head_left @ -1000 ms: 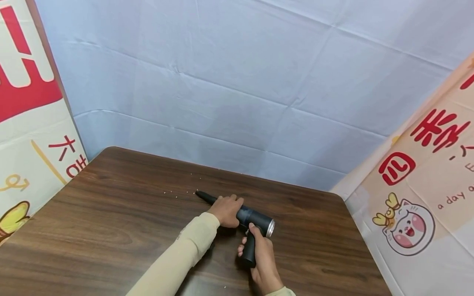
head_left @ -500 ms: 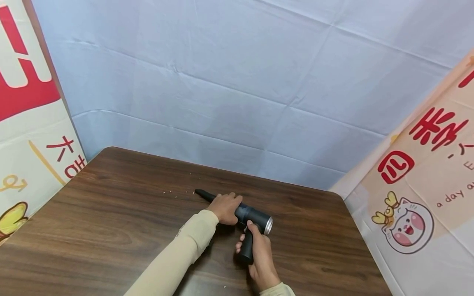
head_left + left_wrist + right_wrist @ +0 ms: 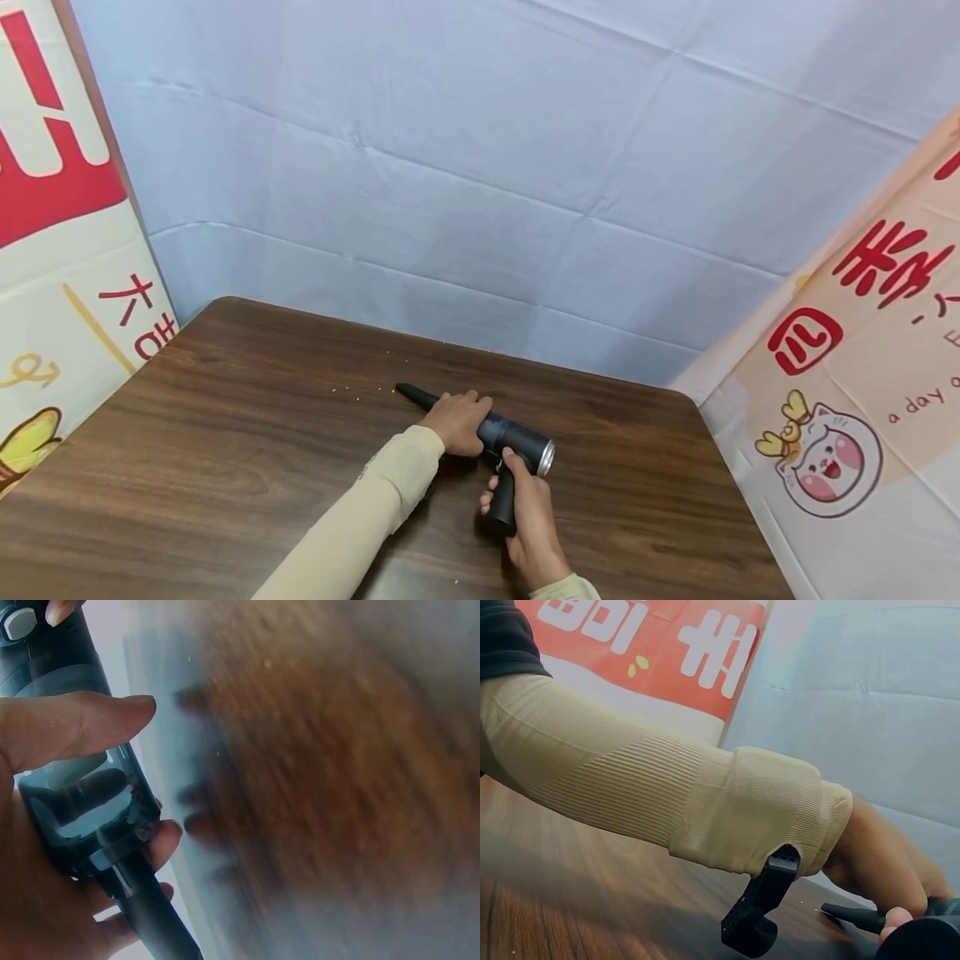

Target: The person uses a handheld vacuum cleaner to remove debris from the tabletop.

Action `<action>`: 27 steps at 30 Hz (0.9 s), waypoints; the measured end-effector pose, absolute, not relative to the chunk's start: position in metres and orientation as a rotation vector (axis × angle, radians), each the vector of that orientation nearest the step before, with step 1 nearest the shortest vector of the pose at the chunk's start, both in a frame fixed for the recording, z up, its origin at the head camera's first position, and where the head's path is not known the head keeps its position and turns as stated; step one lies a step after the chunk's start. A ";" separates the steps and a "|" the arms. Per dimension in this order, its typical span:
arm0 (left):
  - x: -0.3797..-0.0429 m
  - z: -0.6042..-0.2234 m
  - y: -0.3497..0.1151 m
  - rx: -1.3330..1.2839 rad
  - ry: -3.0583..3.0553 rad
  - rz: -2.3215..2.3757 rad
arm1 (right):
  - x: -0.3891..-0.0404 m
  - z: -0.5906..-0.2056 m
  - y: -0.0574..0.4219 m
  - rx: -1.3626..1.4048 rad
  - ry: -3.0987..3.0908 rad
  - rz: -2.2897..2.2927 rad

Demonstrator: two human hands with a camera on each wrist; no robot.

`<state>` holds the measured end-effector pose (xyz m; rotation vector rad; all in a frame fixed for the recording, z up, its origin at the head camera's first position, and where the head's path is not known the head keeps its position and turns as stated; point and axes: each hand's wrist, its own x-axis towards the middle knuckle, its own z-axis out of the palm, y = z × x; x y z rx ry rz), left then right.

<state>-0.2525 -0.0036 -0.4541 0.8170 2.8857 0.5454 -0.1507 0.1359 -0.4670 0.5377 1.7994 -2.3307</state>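
Observation:
A black handheld vacuum cleaner (image 3: 517, 442) with a slim crevice nozzle (image 3: 414, 395) is held low over the brown tabletop. My left hand (image 3: 456, 422) grips its front part from above; in the left wrist view the thumb (image 3: 82, 724) lies across the clear dust chamber (image 3: 82, 799). My right hand (image 3: 534, 521) holds the handle (image 3: 502, 500), its thumb near the top of the grip. Several tiny pale crumbs (image 3: 357, 399) lie to the left of the nozzle tip. In the right wrist view the nozzle (image 3: 851, 916) points at the tabletop; my left hand partly hides the vacuum's body.
The wooden table (image 3: 225, 433) has rounded far corners and meets a pale blue cloth wall (image 3: 450, 208). Printed cloths (image 3: 862, 400) hang at both sides. One more crumb (image 3: 456, 582) lies near the front. A black camera mount (image 3: 757, 915) sticks out from the left sleeve.
The vacuum has shifted slightly away from me, with both hands keeping their grip. A crumb seen at the nozzle tip a second ago no longer shows there.

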 end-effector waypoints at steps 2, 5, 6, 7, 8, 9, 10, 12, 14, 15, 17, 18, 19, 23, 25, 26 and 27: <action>-0.251 -0.454 -0.003 0.817 2.887 0.541 | -0.150 -0.466 0.138 0.538 1.798 -2.320; -0.249 -0.453 -0.003 0.814 2.888 0.541 | -0.148 -0.464 0.140 0.530 1.800 -2.302; -0.248 -0.453 -0.002 0.814 2.889 0.543 | -0.148 -0.463 0.141 0.527 1.802 -2.297; -0.247 -0.453 -0.002 0.814 2.890 0.543 | -0.147 -0.463 0.141 0.522 1.804 -2.293; -0.246 -0.453 -0.003 0.810 2.890 0.548 | -0.147 -0.462 0.142 0.517 1.806 -2.289; -0.246 -0.454 -0.003 0.806 2.890 0.551 | -0.147 -0.462 0.142 0.510 1.807 -2.287; -0.245 -0.453 -0.003 0.801 2.890 0.553 | -0.147 -0.462 0.142 0.505 1.808 -2.284; -0.244 -0.454 -0.004 0.793 2.897 0.554 | -0.147 -0.461 0.142 0.498 1.807 -2.281; -0.243 -0.454 -0.004 0.789 2.904 0.557 | -0.147 -0.461 0.142 0.493 1.803 -2.279; -0.243 -0.455 -0.005 0.788 2.909 0.556 | -0.147 -0.461 0.142 0.490 1.801 -2.277; -0.242 -0.455 -0.006 0.785 2.920 0.556 | -0.147 -0.461 0.142 0.482 1.796 -2.277; -0.242 -0.455 -0.006 0.782 2.924 0.558 | -0.148 -0.461 0.142 0.478 1.792 -2.277; -0.242 -0.455 -0.006 0.778 2.928 0.561 | -0.148 -0.461 0.141 0.473 1.790 -2.278; -0.243 -0.455 -0.008 0.765 2.933 0.570 | -0.149 -0.461 0.140 0.465 1.786 -2.276; -0.243 -0.455 -0.008 0.762 2.933 0.572 | -0.149 -0.461 0.139 0.468 1.785 -2.273; -0.243 -0.455 -0.008 0.762 2.933 0.573 | -0.149 -0.461 0.139 0.471 1.786 -2.271; -0.243 -0.455 -0.009 0.761 2.932 0.570 | -0.149 -0.461 0.139 0.472 1.786 -2.271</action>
